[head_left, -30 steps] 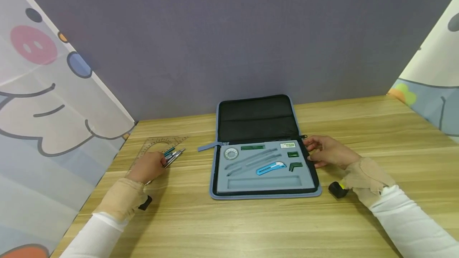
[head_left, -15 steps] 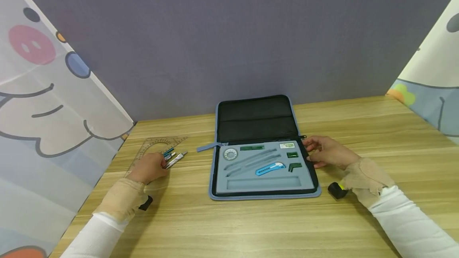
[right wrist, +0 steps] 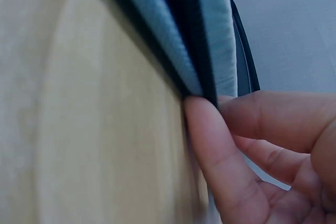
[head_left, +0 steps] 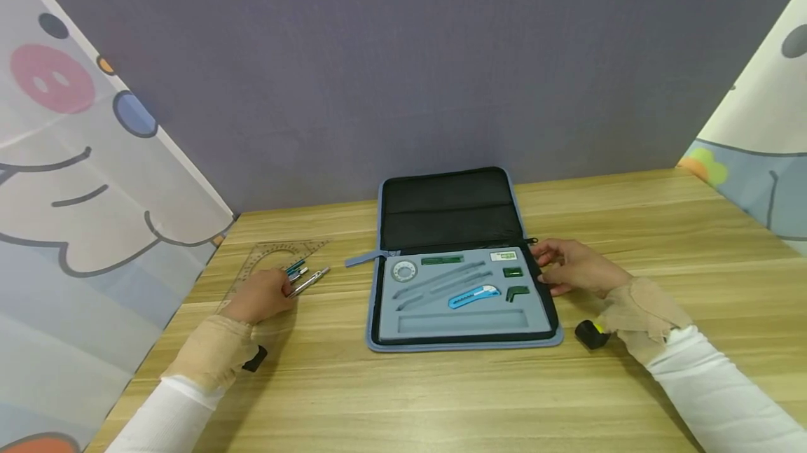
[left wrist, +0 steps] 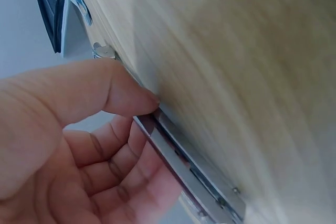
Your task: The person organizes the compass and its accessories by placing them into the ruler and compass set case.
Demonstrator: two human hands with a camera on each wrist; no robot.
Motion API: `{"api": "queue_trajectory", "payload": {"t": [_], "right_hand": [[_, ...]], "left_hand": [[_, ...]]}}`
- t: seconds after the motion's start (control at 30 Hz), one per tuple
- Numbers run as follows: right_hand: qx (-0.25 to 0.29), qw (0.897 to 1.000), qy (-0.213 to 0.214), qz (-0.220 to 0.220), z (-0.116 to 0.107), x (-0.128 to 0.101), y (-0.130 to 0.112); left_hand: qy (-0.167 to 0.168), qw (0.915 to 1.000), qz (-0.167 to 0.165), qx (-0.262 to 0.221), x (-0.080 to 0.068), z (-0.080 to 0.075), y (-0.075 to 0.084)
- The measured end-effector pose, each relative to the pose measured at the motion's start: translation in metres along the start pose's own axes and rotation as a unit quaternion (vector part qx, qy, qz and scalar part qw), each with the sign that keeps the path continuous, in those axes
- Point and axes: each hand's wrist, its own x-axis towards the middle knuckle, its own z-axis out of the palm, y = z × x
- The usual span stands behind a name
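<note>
My left hand (head_left: 260, 295) is at the left of the table, its thumb and fingers pinching a silver drawing compass (head_left: 310, 281). In the left wrist view the compass (left wrist: 184, 169) has its two metal legs lying along the fingers, close over the wood. Teal and silver pen-like tools (head_left: 296, 271) lie just beside it, partly hidden by the hand. Under that hand lies a clear set square (head_left: 249, 257) with a protractor arc. My right hand (head_left: 576, 267) pinches the right edge of an open blue zip case (head_left: 466, 346), seen close up as a zipped fabric edge (right wrist: 194, 51).
Inside the case, a grey foam tray (head_left: 435, 313) bears a blue utility knife (head_left: 474, 297), a round white dial (head_left: 404, 271), an eraser (head_left: 503, 255) and small green pieces (head_left: 517, 292). Several slots are bare. A grey panel (head_left: 403, 75) stands behind the table.
The silver compass has shifted slightly right and apart from the tools beside it. My right hand keeps its grip on the case edge.
</note>
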Motion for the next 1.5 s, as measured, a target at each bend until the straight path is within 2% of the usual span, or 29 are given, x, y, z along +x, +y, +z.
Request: {"api": "queue_trajectory", "payload": {"t": [0.3,0.5,0.6,1.0,1.2,1.37,1.5], "right_hand": [[-0.002,1.0,-0.002,-0.006,0.0,-0.001,0.002],[-0.005,1.0,-0.003,-0.008,0.0,-0.002,0.002],[-0.007,1.0,0.001,-0.006,-0.001,-0.002,0.002],[-0.009,1.0,0.002,-0.006,0.0,-0.001,0.002],[-0.01,1.0,0.0,-0.009,0.0,0.0,0.001],[-0.009,1.0,-0.001,-0.009,0.001,0.001,0.001],[-0.011,1.0,0.003,0.0,0.0,0.002,0.002]], "left_hand": [[0.01,0.9998,0.017,-0.01,-0.002,0.002,0.001],[0.022,0.9982,0.055,-0.008,-0.005,0.002,0.011],[0.026,0.998,0.057,-0.004,-0.005,0.001,0.019],[0.04,0.9938,0.1,-0.028,-0.005,-0.004,0.061],[0.066,0.9869,0.147,-0.011,-0.001,-0.001,0.083],[0.068,0.9833,0.168,-0.014,0.003,0.001,0.105],[0.087,0.9759,0.2,-0.003,0.005,0.006,0.125]]}}
